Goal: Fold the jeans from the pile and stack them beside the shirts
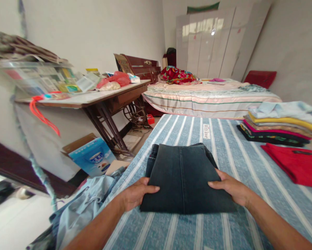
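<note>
A pair of dark jeans (171, 177), folded into a compact block, is on the blue-and-white striped bed cover (197, 229) in front of me. My left hand (137, 194) grips the left edge, its thumb on top and its fingers hidden beneath. On the opposite side my right hand (230, 187) holds the right edge the same way, thumb resting on the denim. A waistband corner with pale stitching shows at the upper left of the fold. Folded red cloth (299, 165) lies to the right, near a stack of folded clothes (278, 128).
Loose light-blue denim clothes (83, 208) hang at the bed's left edge. Beyond them stand a blue carton (93, 156) and a sewing-machine table (88, 97) bearing a clear plastic bin (43, 76). A second bed (197, 100) and a pale wardrobe (208, 45) are farther back.
</note>
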Tool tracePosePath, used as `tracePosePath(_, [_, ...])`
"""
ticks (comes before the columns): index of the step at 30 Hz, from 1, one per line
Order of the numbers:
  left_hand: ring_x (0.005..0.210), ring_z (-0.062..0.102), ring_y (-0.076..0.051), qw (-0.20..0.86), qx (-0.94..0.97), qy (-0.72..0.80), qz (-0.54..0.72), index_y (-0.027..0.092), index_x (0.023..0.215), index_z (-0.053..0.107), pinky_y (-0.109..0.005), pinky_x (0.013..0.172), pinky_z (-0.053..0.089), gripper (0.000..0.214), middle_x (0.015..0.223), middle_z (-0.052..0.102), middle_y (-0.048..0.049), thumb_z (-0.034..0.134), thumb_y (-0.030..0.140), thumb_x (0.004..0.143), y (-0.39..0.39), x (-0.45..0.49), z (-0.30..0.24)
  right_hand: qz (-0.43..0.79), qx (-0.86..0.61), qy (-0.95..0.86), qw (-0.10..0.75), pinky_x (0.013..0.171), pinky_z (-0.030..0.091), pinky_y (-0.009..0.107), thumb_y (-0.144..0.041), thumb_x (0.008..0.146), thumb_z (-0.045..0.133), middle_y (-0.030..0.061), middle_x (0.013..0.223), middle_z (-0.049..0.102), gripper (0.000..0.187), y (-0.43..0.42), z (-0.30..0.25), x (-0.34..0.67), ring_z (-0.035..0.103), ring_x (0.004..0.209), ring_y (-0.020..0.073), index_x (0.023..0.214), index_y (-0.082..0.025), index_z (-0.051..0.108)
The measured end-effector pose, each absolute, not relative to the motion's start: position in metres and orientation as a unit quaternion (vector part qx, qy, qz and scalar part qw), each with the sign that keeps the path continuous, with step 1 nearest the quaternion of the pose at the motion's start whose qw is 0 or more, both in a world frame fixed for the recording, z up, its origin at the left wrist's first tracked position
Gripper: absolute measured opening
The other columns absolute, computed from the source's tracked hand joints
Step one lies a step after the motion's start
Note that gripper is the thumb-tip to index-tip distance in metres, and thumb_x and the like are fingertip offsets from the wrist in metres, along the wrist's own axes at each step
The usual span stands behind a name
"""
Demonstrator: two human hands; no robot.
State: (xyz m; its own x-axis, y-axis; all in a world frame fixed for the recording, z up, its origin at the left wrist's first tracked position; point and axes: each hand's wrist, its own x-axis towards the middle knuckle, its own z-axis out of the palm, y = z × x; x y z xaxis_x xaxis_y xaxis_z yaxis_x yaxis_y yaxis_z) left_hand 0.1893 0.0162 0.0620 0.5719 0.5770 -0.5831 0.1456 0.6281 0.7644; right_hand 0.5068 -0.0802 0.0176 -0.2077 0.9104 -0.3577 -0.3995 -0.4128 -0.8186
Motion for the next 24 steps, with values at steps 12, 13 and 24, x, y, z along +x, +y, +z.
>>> tracePosePath(12, [0.082, 0.068, -0.023, 0.767, 0.438, 0.454, 0.112, 0.014, 0.087, 0.071, -0.029, 0.08, 0.05, 0.037, 0.087, 0.072, -0.0093, 0.082, 0.024, 0.053, 0.0147, 0.1903, 0.0648, 0.697, -0.487, -0.268, 0.453, 0.078, 0.051, 0.036, -0.028, 0.066, 0.075, 0.0074, 0.093, 0.07, 0.057, -0.0812, 0.0194, 0.5029, 0.067, 0.08, 0.0227, 0.117, -0.018, 0.054])
tracePosePath(13, [0.082, 0.068, -0.023, 0.765, 0.439, 0.458, 0.113, 0.013, 0.087, 0.071, -0.029, 0.079, 0.05, 0.037, 0.086, 0.073, -0.0091, 0.082, 0.024, 0.053, 0.0141, 0.1905, 0.0651, 0.694, -0.496, -0.263, 0.45, 0.076, 0.051, 0.036, -0.029, 0.065, 0.075, 0.0079, 0.091, 0.071, 0.052, -0.0818, 0.0189, 0.5029, 0.067, 0.078, 0.0226, 0.112, -0.017, 0.058])
tracePosePath(24, [0.081, 0.067, -0.023, 0.741, 0.462, 0.474, 0.111, 0.014, 0.088, 0.07, -0.029, 0.077, 0.05, 0.039, 0.086, 0.072, -0.0078, 0.081, 0.028, 0.053, 0.0127, 0.1888, 0.0637, 0.649, -0.549, -0.268, 0.453, 0.066, 0.051, 0.033, -0.033, 0.059, 0.077, 0.0072, 0.076, 0.071, 0.038, -0.0829, 0.0151, 0.4985, 0.066, 0.07, 0.0227, 0.09, -0.014, 0.066])
